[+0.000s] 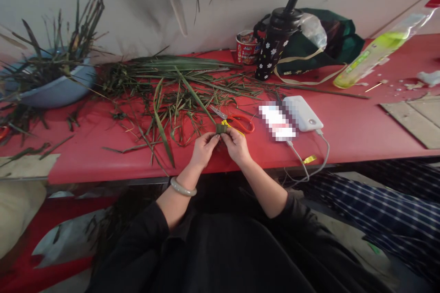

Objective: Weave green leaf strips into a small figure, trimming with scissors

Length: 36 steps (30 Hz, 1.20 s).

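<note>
Fingers of the left hand (204,150) and of the right hand (237,146) are pinched around a small folded green leaf piece (221,129), which is held above the red tabletop (350,130), near its front edge. Just beyond it, the way is occupied by scissors (232,117) and by loose leaf strips (172,66), spread toward the back edge. At right, a white power bank (304,113) is placed; its cable (328,145) is hung over the front edge.
</note>
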Available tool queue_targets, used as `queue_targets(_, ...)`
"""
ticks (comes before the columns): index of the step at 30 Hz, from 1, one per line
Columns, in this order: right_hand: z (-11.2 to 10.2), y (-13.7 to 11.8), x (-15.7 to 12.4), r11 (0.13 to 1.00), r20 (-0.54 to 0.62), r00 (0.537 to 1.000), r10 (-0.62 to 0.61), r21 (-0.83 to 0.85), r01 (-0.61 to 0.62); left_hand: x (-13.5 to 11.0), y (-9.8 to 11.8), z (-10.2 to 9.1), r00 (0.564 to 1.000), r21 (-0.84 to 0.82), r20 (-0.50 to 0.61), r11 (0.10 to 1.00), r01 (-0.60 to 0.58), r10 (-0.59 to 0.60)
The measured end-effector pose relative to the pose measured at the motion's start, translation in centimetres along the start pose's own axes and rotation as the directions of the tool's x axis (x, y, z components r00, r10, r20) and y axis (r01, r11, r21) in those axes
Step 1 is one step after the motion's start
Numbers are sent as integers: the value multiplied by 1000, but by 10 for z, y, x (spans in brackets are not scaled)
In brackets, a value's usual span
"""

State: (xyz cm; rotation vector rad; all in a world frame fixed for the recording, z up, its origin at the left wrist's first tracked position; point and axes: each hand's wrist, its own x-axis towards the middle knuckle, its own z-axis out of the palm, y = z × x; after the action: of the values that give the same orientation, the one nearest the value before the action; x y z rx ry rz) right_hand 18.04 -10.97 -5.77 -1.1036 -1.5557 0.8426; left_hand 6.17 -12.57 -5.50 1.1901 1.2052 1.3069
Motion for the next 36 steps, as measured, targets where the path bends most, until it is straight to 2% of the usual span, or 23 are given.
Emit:
queue_targets(6,3,2,-1,1000,49,999,-14,19,13,0,-5,-1,999,-23,-42,1000,0,-1)
queue_targets(19,4,1,-3,994,83,994,-69,-83,76,1,-5,-4,999,-82,-47,997,6,-9)
queue_targets(28,4,-1,-4,999,26,1000,9,-33,-8,0,-2,0,997,2,-68,1000,-24,24)
queue_targets(36,4,0,-5,999,-11,1000,-24,-22,23,-1,-5,0,997,71,-67,997,-39,43)
